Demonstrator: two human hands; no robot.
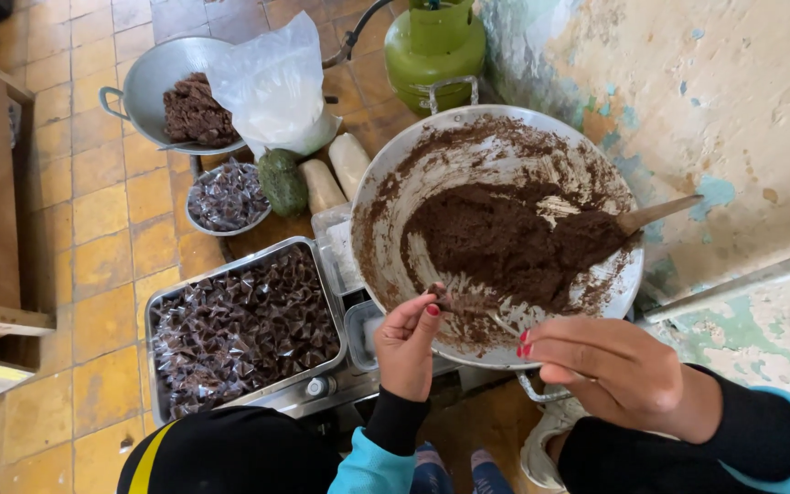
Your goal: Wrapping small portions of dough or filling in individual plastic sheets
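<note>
Looking down from the head camera, the left hand [407, 346] pinches a small lump of brown paste [443, 298] between thumb and fingertips, just over the near rim of the big metal pan [384, 187]. The right hand [614, 370] is beside it with its fingers curled together; a thin pale thing goes from it toward the pan, but I cannot tell what it is or how firmly it is held.

The lump looks soft, sticky and light. I think it will bend and smear if pressed hard, so a gentle pinch at its sides with the fingertips suits it better than a full grasp. The main mass of paste [505, 242] lies in the middle of the pan and looks dense and crumbly at its edges. A wooden spatula [656, 215] rests in it, with the handle pointing out over the right rim.

To the left, a steel tray [240, 334] is full of small wrapped pieces. Beyond it stand a small bowl [228, 197] of the same wrapped pieces, a wok [162, 78] with dark lumps, and a clear plastic bag [272, 87]. A green gas cylinder [433, 46] stands behind the pan. Nothing blocks the way between the hands and the paste; only the spatula and the pan rim are close.
</note>
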